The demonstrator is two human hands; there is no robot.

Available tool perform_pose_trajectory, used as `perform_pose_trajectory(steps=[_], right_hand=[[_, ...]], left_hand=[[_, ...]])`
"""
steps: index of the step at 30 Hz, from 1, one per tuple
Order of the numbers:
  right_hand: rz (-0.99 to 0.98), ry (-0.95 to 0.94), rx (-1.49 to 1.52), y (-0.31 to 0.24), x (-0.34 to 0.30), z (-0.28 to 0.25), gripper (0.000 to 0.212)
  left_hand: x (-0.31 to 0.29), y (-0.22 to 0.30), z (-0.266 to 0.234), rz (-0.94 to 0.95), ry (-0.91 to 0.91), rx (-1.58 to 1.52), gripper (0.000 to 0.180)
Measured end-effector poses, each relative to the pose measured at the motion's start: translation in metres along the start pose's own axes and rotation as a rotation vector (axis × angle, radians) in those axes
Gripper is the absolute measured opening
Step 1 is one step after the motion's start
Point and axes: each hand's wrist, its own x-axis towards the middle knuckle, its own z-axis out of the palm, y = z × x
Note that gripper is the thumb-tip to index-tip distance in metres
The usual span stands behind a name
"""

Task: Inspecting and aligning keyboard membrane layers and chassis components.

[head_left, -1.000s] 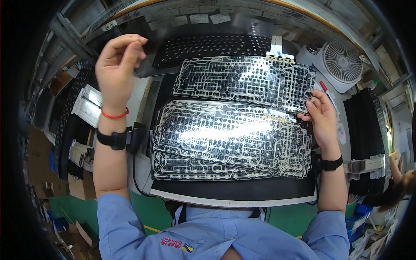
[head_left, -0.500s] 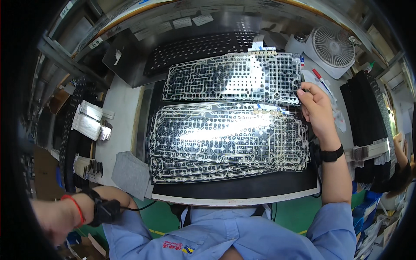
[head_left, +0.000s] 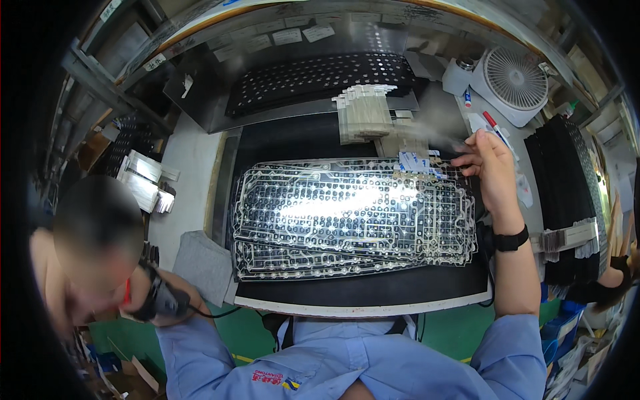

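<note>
Near the far right corner of a stack of clear keyboard membrane sheets [head_left: 353,213], my right hand [head_left: 495,167] is raised with its thumb and fingers apart. I make out nothing between them, though a grey blurred patch lies just left of the fingertips. The sheets carry silvery traces and lie slightly fanned on a black work mat [head_left: 360,293]. Beyond them, a fanned bundle of pale ribbon tails [head_left: 365,117] lies at the mat's far side. My left hand [head_left: 90,300] is far left, off the table; blur hides its fingers.
At the back right stand a white fan [head_left: 513,77] and a red-capped marker [head_left: 491,120]. A grey cloth [head_left: 203,267] lies at the table's left front. Black sheet stacks with pale tails [head_left: 567,180] stand at the right. A perforated black panel [head_left: 320,80] lies behind.
The separate membrane sheet my right hand pinched above the stack is gone from there, uncovering the ribbon tails. My right fingers have parted. The left arm has shifted slightly at the far left.
</note>
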Motion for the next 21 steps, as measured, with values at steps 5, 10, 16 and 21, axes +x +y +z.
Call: perform_pose_trajectory(steps=[5, 10, 16, 21], right_hand=[[-0.007, -0.006, -0.141, -0.008, -0.008, 0.012, 0.029], [-0.063, -0.013, -0.093, -0.006, -0.005, 0.014, 0.035], [-0.265, 0.063, -0.099, 0.003, -0.003, 0.007, 0.032], [-0.192, 0.096, -0.103, -0.005, -0.005, 0.011, 0.031]], left_hand=[[0.011, -0.015, -0.117, -0.169, 0.397, 0.731, 0.017], [-0.044, 0.027, -0.216, -0.453, 0.782, 1.101, 0.030], [-0.079, 0.004, -0.236, -1.133, 1.047, 1.213, 0.040], [-0.086, -0.007, -0.242, -1.017, 0.941, 1.203, 0.035]])
